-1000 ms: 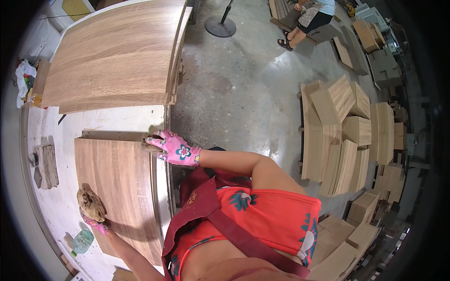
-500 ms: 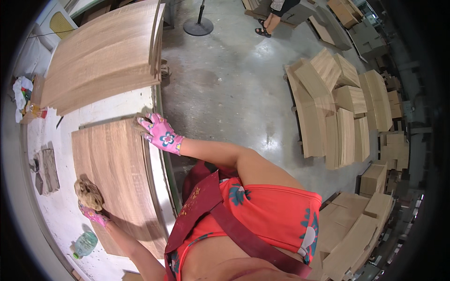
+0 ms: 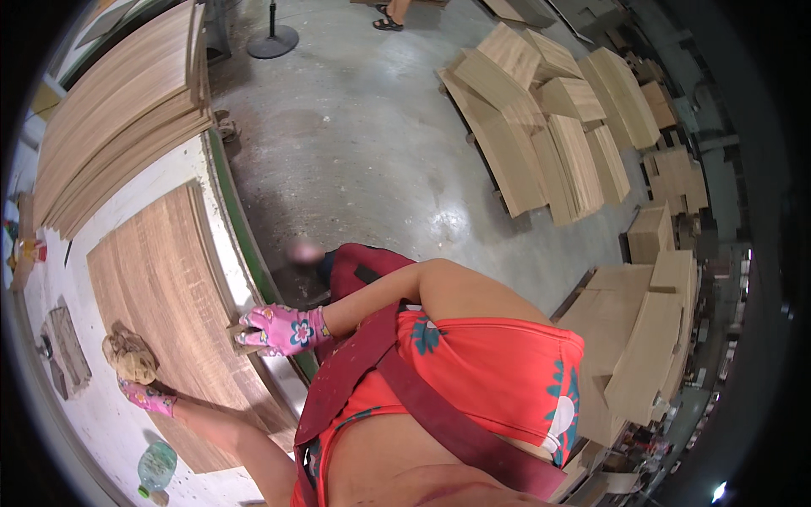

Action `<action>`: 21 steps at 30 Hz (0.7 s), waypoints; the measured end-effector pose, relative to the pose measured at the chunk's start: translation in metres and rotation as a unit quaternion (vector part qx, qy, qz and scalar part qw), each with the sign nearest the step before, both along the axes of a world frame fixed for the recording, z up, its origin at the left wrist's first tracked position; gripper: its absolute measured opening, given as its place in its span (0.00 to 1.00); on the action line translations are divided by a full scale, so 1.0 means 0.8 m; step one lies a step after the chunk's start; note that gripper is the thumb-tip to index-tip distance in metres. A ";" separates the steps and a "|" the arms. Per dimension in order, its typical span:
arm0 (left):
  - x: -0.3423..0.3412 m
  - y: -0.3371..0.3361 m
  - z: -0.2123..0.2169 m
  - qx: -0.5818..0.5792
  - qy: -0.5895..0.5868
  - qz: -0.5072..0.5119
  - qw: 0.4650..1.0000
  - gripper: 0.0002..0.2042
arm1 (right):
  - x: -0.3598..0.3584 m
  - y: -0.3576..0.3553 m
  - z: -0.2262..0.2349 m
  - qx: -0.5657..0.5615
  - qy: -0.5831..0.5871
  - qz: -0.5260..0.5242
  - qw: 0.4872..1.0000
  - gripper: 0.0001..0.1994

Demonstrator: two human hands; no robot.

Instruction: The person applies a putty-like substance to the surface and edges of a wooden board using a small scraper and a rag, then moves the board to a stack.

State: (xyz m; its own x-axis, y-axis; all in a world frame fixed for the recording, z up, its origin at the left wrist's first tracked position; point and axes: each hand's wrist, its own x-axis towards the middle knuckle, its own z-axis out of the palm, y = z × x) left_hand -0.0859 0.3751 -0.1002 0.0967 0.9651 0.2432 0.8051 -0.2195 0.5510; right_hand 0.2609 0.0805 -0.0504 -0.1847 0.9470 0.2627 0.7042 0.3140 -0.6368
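A wood-grain board [image 3: 169, 279] lies on the white worktable, on top of at least one more board. My left hand [image 3: 148, 397], in a pink floral glove, is closed on a crumpled brown rag [image 3: 131, 353] at the board's left edge. Along the right edge, my right hand [image 3: 285, 329] wears a matching glove. Its fingers are bent round a small brownish pad [image 3: 235, 338], pressed against that edge; the pad's exact kind is hard to make out.
A stack of wood-grain boards [image 3: 122, 118] covers the table's far end. On the left stand a greenish clear bottle [image 3: 157, 466] and a worn grey-brown block [image 3: 68, 351]. Board pieces [image 3: 498, 127] are piled on the floor at right. A person's feet [image 3: 390, 19] show at the far side.
My right hand has slid along the board's right edge from its far corner toward me. My left hand stays at the left edge with the rag. The whole view has shifted.
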 end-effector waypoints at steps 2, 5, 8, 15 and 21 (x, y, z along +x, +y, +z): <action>0.000 0.001 -0.002 0.005 0.006 0.001 1.000 0.22 | 0.000 -0.001 0.007 0.069 0.007 -0.027 0.997 0.25; 0.003 0.008 -0.005 0.005 0.008 -0.003 1.000 0.22 | 0.020 0.017 0.018 0.041 -0.015 -0.019 0.999 0.24; 0.010 0.024 -0.009 0.006 -0.012 -0.015 1.000 0.21 | 0.059 0.054 0.023 0.068 -0.081 -0.066 0.992 0.24; 0.011 0.041 -0.009 0.007 -0.093 0.057 0.994 0.21 | 0.187 0.197 0.028 0.120 -0.152 -0.190 0.962 0.19; 0.021 0.058 -0.004 -0.011 -0.160 0.102 0.982 0.20 | 0.222 0.242 0.028 0.020 0.052 -0.272 0.961 0.21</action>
